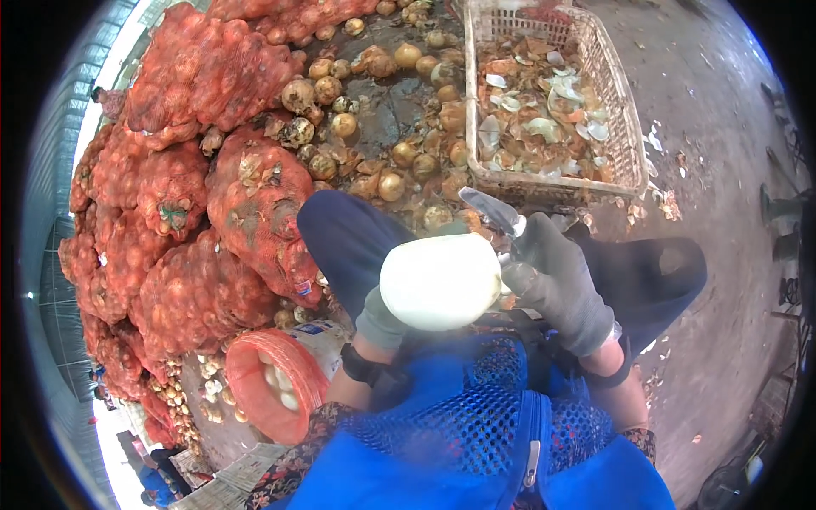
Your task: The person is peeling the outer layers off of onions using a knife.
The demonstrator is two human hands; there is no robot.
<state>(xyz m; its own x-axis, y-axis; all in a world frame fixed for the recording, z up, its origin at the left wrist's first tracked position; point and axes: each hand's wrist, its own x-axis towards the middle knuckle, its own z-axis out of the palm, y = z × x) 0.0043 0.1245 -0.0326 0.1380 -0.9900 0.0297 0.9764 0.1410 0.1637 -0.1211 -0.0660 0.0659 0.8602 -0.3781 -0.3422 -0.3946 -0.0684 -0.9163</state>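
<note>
Fingers of the gloved left hand (384, 321) were curled beneath a peeled white onion (439, 280), which was held up in front of the chest, above the knees and the blue mesh apron (476, 433). A short knife (493, 210) was gripped tightly in the gloved right hand (557, 285), with its blade pointed up and away, just beside the onion's right edge. Beyond the knees, a plastic crate (625, 127) filled with onion skins was seen, loose unpeeled onions (374, 119) were scattered on the wet ground, and red net sacks (195, 221) were piled to the left.
</note>
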